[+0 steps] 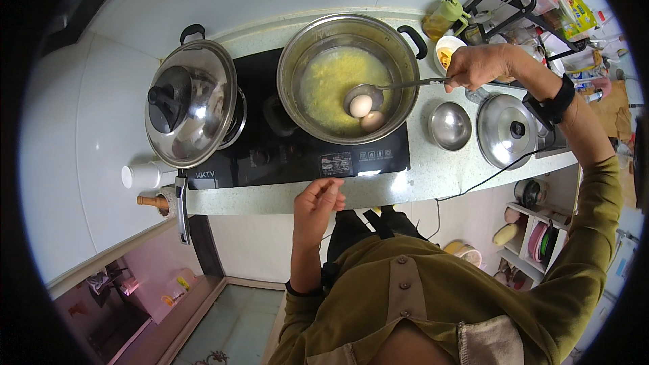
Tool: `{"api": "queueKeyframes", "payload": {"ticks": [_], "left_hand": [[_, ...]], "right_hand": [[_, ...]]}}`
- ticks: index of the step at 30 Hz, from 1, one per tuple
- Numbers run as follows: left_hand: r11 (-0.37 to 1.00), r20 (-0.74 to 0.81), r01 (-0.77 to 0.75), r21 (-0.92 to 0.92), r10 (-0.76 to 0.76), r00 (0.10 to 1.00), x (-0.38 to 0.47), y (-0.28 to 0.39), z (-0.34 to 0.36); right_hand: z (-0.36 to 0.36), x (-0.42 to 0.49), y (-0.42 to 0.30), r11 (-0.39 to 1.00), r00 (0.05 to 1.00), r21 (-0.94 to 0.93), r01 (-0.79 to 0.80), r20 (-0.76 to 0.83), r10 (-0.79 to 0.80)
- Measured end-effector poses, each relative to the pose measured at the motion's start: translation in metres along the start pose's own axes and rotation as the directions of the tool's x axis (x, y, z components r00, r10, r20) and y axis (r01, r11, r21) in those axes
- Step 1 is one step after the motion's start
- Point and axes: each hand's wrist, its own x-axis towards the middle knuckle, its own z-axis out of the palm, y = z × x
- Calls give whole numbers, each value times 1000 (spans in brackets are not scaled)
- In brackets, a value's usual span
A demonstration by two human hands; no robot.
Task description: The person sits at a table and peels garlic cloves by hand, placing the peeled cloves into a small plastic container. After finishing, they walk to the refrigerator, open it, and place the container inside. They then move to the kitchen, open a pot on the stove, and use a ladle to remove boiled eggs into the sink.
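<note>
My right hand grips the handle of a metal ladle and reaches over the right rim of a large steel pot. Inside, the bowl of the ladle bears an egg in its shell. A second egg is right beside it, at the lower edge of the ladle. Cloudy yellowish liquid with pale yellow bits fills the pot's bottom. My left hand hovers at the counter's front edge, its fingers curled in with nothing visible in them.
The pot stands on a black glass cooktop. To its left is a lidded pan, its handle jutting past the counter edge. Rightward are a steel bowl, a pot lid, a white bowl, and a green-topped oil bottle.
</note>
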Motion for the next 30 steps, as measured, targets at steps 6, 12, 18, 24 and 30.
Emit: {"api": "queueKeyframes", "payload": {"ticks": [6,12,18,24,30], "left_hand": [[997,-29,-53,64,55,998,0,-2,-3],[997,-67,-44,59,48,997,-1,-4,-8],[1000,-32,-1,22,2,999,-1,-3,-9],[998,-9,-35,56,35,999,-6,0,-11],[996,11,-32,83,32,999,-10,3,-13]], "right_hand": [[16,-11,-10,1000,1000,-4,-31,-4,31],[31,-26,-30,989,992,-123,77,-90,-88],[40,-38,-43,997,997,75,30,-72,-25],[61,-23,-28,715,990,687,-125,134,43],[87,-17,-28,370,993,927,-66,98,-69]]}}
